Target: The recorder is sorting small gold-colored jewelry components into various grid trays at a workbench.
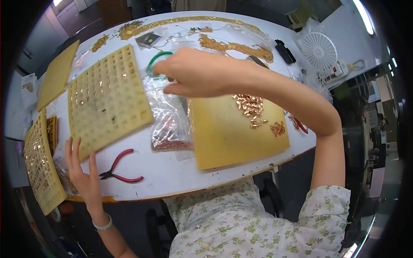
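Note:
My left hand [82, 175] has its fingers apart, with fingertips at the near left corner of a yellow foam tray [109, 106]. Rows of hollows cover that tray, and shiny gold-coloured pieces sit in many of the upper ones. Just right of this hand lie pliers with red handles [124, 177]. My right hand [190, 72] reaches across the table, fingers curled beside a green tool handle [158, 58]; whether they grip it is hidden. Beneath it is a clear plastic bag [169, 119] of small reddish pieces. A plain yellow foam board [222, 142] bears copper-coloured metal pieces [250, 108].
Further foam trays stand left: one flat [58, 77], another full of pieces [40, 164] overhanging the edge. Gold-coloured chains [180, 24] and a chain bundle [238, 48] lie at the back. A black clip-like object [285, 52], white fan [317, 51] and power strip [335, 72] sit right.

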